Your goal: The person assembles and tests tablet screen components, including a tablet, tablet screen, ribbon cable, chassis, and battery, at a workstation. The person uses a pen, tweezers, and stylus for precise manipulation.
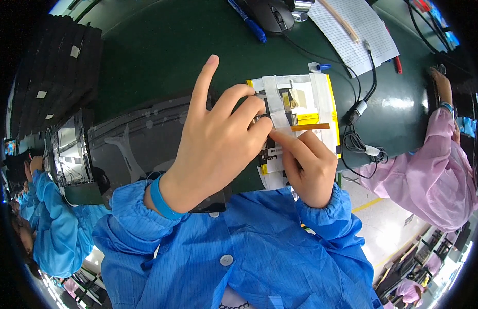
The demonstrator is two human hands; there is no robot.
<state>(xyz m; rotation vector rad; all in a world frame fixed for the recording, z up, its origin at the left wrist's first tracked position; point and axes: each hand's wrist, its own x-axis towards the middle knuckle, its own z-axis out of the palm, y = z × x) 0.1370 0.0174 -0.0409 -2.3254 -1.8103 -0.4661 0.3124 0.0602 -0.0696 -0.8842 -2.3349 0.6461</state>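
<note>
A flat electronic assembly (313, 92), with white tape, yellow edges and a strip of circuit board, lies in front of me. My left hand (218, 134) is bent over its left edge, the index finger stretched out away from it and the other fingers curled down onto the board. From the right, my right hand (310, 162) reaches over the lower part, index fingertip meeting my left thumb and the rest folded in. Anything pinched at the fingertips is hidden or too small to name. Just above the right hand, an orange ribbon strip (313, 126) crosses the assembly.
A dark glossy panel (146, 131) lies under my left forearm. Black trays (58, 72) are stacked at far left. Toward the back are a blue marker (247, 20), a mouse (270, 15) and lined paper (352, 31). A coiled cable (362, 147) and a pink-sleeved person (429, 170) are at right.
</note>
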